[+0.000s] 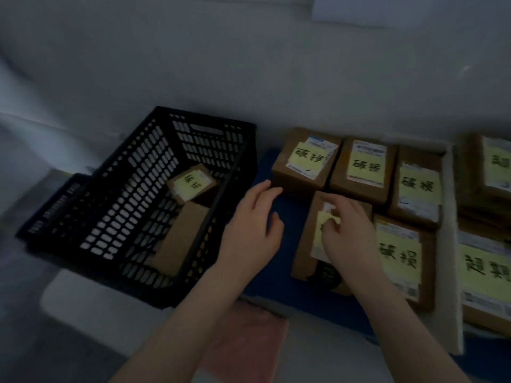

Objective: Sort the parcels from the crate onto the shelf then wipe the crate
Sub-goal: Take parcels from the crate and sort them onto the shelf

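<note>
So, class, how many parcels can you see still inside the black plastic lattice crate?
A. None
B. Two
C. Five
B: inside the black plastic lattice crate lie two parcels, a small brown cardboard parcel with a yellow note and, nearer the camera, a plain brown cardboard box. No other parcel shows in it.

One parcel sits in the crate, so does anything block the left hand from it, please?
Only the wall of the black slotted plastic crate stands between the left hand and the brown yellow-noted cardboard parcel.
</note>
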{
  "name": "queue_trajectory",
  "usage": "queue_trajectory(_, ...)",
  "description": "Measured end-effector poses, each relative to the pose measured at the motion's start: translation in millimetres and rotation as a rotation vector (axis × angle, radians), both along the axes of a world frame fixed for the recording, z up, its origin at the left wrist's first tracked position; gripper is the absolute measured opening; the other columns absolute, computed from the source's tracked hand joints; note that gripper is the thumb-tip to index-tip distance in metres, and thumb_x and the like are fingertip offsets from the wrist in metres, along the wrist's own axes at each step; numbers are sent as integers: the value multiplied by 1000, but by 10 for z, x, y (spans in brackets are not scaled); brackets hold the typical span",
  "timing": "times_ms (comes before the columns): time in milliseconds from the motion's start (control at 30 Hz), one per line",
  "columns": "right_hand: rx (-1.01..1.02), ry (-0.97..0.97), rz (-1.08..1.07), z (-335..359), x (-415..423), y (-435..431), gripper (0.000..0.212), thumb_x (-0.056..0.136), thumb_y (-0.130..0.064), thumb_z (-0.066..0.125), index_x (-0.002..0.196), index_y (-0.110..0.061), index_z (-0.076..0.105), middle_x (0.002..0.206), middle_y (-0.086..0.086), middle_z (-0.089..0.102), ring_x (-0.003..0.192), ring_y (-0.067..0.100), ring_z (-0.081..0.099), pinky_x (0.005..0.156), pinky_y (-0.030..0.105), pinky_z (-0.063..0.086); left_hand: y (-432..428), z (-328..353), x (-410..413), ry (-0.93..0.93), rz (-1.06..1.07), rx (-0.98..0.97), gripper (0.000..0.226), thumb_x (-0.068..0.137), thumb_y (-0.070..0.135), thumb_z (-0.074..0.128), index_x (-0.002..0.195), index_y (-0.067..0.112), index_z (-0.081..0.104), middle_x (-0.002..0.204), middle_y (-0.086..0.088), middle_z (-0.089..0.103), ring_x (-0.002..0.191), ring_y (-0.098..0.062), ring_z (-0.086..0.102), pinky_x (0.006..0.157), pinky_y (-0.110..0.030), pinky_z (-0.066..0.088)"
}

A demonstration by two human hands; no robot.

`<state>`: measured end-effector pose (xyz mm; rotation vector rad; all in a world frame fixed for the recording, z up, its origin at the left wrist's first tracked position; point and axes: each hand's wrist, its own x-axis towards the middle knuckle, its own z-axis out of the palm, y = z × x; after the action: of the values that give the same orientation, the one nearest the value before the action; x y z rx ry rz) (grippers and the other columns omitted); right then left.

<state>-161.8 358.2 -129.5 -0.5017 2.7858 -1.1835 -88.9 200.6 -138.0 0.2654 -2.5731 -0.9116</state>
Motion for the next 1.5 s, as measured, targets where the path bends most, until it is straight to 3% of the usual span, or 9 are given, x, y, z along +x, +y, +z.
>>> queue_trajectory(133, -146, 61, 127, 91, 127, -666, 45, 93, -5, 46, 128, -32, 50, 122, -17, 44, 93, -16, 49, 69, 4, 42, -962, 54, 269, 82, 183, -6, 43, 87, 1, 50, 128, 12, 53, 134, -5, 48, 123, -16, 45, 102, -25, 38)
queue_trajectory(267, -205, 38, 212, 49, 225, -1448, 45, 93, -6, 47, 128, -33, 50, 125, -20, 43, 107, -15, 45, 78, 4, 41, -2017, -289, 312, -197, 295, 32, 48, 91, 3, 48, 136, 18, 44, 135, -4, 42, 116, -9, 41, 93, -21, 34)
queue_trajectory(433, -139, -81, 212, -170, 250, -2340, 43, 94, -5, 45, 131, -25, 50, 130, -11, 40, 103, -8, 41, 80, 1, 37, -2881, -885, -35, -555, 89, -115, 59, 93, 16, 49, 148, 19, 29, 151, -8, 30, 130, -29, 36, 105, -37, 34)
queue_trajectory(567, 16, -199, 158, -348, 158, -2702, 46, 93, -5, 44, 137, -20, 44, 135, -3, 34, 101, 5, 44, 84, 15, 41, -3108, -1258, -492, -627, -127, -274, 60, 95, 25, 47, 150, 23, 23, 160, -7, 10, 143, -34, 15, 115, -49, 21)
queue_trajectory(700, 110, -252, 89, -485, -43, -2923, 43, 93, -7, 45, 135, -16, 46, 132, 2, 35, 101, 15, 51, 87, 27, 49, -3214, -1515, -679, -654, -240, -374, 57, 96, 33, 41, 150, 30, 22, 161, 4, 3, 143, -36, 8, 113, -55, 22)
queue_trajectory(1000, 298, -432, 182, -1009, -331, -3402, 52, 88, -5, 52, 139, -12, 42, 140, 5, 27, 118, 25, 47, 98, 32, 46, -3160, -1533, -331, -580, -85, -237, 49, 97, 36, 39, 144, 27, 30, 150, -4, 21, 114, -37, 39, 78, -41, 49)
queue_trajectory(1233, 281, -383, 262, -1298, -398, -3521, 67, 84, -5, 59, 144, -15, 33, 155, 2, 8, 132, 22, 35, 100, 24, 40, -3265, -1615, -321, -458, -167, -1, 54, 97, 23, 44, 148, 22, 29, 160, 5, -2, 136, -28, 27, 105, -41, 40)
queue_trajectory(1367, 217, -409, 245, -1361, -456, -3510, 70, 81, -1, 60, 144, -16, 35, 156, 2, 7, 138, 20, 28, 103, 20, 34, -3289, -1671, -337, -449, -233, 117, 57, 99, 21, 40, 151, 25, 19, 155, 23, -9, 135, -19, 33, 103, -32, 40)
queue_trajectory(1500, 167, -362, 241, -1346, -447, -3542, 64, 82, -7, 61, 142, -16, 40, 156, -2, 12, 137, 21, 29, 107, 21, 31, -3311, -1623, -364, -438, -147, 39, 55, 98, 23, 39, 151, 25, 22, 159, 14, 4, 130, -23, 40, 89, -38, 49)
